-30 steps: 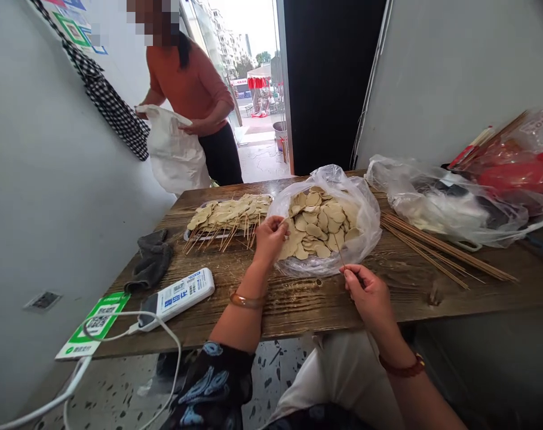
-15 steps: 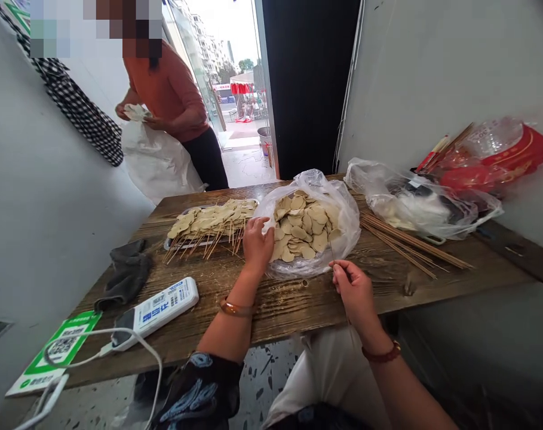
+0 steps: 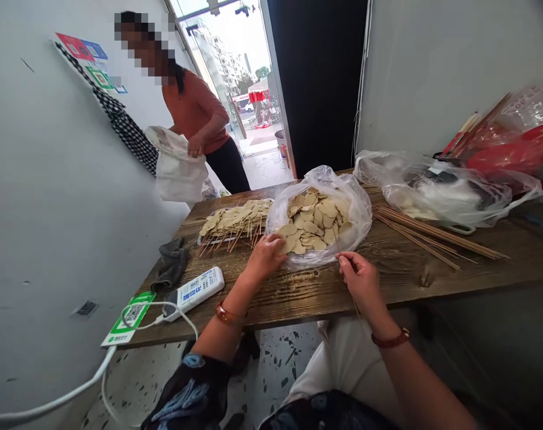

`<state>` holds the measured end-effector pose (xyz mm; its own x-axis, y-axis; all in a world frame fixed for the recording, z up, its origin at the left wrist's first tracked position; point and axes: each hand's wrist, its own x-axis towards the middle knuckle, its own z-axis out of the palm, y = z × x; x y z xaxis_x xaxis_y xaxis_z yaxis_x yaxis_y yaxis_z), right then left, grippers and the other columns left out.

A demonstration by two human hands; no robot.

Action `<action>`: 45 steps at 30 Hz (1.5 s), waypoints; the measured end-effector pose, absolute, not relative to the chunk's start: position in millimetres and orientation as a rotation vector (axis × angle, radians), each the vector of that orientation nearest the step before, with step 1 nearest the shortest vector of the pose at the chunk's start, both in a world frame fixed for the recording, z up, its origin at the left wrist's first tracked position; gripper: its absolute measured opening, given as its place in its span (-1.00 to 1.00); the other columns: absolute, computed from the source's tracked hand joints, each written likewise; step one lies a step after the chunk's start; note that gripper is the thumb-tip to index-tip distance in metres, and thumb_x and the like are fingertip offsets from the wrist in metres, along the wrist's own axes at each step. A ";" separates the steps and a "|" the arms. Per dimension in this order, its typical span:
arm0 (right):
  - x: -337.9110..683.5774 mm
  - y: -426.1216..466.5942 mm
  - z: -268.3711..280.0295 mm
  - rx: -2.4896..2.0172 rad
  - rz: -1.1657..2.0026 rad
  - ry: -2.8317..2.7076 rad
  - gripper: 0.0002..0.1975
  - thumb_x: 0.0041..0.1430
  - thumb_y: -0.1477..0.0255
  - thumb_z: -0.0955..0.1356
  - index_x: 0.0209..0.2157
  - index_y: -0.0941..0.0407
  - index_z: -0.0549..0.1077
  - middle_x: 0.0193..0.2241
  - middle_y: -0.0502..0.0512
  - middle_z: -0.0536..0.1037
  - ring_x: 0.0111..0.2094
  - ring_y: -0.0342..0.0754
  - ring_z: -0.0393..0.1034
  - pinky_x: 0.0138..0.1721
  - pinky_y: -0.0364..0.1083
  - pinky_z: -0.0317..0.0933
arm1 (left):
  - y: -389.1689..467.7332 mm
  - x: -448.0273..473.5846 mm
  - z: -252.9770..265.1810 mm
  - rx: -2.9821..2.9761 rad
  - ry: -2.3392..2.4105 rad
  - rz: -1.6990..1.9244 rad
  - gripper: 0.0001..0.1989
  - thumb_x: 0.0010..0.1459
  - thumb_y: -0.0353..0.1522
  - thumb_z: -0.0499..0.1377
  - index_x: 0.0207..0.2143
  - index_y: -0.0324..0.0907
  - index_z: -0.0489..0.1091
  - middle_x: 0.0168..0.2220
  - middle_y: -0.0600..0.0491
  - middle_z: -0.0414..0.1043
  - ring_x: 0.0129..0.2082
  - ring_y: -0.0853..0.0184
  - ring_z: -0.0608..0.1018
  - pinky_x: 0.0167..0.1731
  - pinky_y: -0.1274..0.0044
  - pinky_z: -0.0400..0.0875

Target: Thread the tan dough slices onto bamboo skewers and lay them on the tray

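Observation:
My right hand (image 3: pixel 359 276) pinches a thin wooden skewer (image 3: pixel 337 243) between thumb and fingers. The skewer's tip points up at the near right part of a clear plastic bag (image 3: pixel 363 222), and its tail hangs below my palm. Heaped in the open bag are many thin, flat beige slices (image 3: pixel 318 218). At the bag's near left rim is my left hand (image 3: pixel 266 257), its fingers curled against the slices there; whatever lies between them is hidden. Left of the bag, a tray holds skewered slices (image 3: pixel 238 218), their sticks pointing towards me.
Loose skewers (image 3: pixel 436 236) lie right of the bag, beside another plastic bag (image 3: pixel 450 194) and red packaging (image 3: pixel 513 155). At left are a dark cloth (image 3: pixel 170 263), a cabled power bank (image 3: pixel 199 292) and a green QR card (image 3: pixel 130 316). A person (image 3: pixel 197 113) holds a white sack (image 3: pixel 179 167) beyond the table (image 3: pixel 298 298).
My view has swung left, so the table appears further right. My left hand has curled in at the bag's rim. My right hand still holds the skewer. The other person has lowered a hand onto the sack.

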<state>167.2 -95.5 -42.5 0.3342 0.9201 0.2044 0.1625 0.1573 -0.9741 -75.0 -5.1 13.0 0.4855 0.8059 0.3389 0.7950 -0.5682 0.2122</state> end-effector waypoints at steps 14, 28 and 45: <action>167.3 -97.6 -37.2 -1.253 0.757 -1.145 -0.64 0.17 0.19 0.28 -0.28 0.19 0.54 -0.54 0.05 0.48 -0.57 -0.12 0.26 -0.56 -0.18 0.11 | -7.9 -43.9 52.2 1.273 1.082 1.173 -0.78 -0.10 -0.28 0.27 -0.44 -0.24 0.36 -0.50 0.15 0.36 -0.52 0.48 0.42 -0.42 0.54 0.47; 165.9 -101.4 -25.6 -1.229 0.820 -1.161 -0.65 0.14 0.30 0.27 -0.15 0.17 0.56 -0.61 -0.03 0.38 -0.60 -0.15 0.18 -0.58 -0.19 0.08 | 16.1 3.9 29.5 0.944 0.842 1.028 -0.71 -0.08 -0.35 0.35 -0.28 -0.27 0.42 -0.46 0.05 0.49 -0.53 0.41 0.54 -0.52 0.56 0.50; 167.0 -102.3 -32.7 -1.313 0.883 -1.137 -0.64 0.16 0.27 0.29 -0.11 0.17 0.54 -0.61 -0.07 0.31 -0.62 -0.20 0.11 -0.61 -0.20 0.01 | 14.5 -3.2 21.5 1.068 0.799 1.054 -0.61 -0.20 -0.30 0.38 -0.30 -0.22 0.36 -0.47 0.14 0.42 -0.54 0.46 0.46 -0.48 0.56 0.44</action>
<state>167.0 -102.3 -32.7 0.2528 0.9596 0.1238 0.1170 0.0967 -0.9884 -3.2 14.5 21.5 0.3166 0.9482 -0.0263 -0.2818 0.1205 0.9519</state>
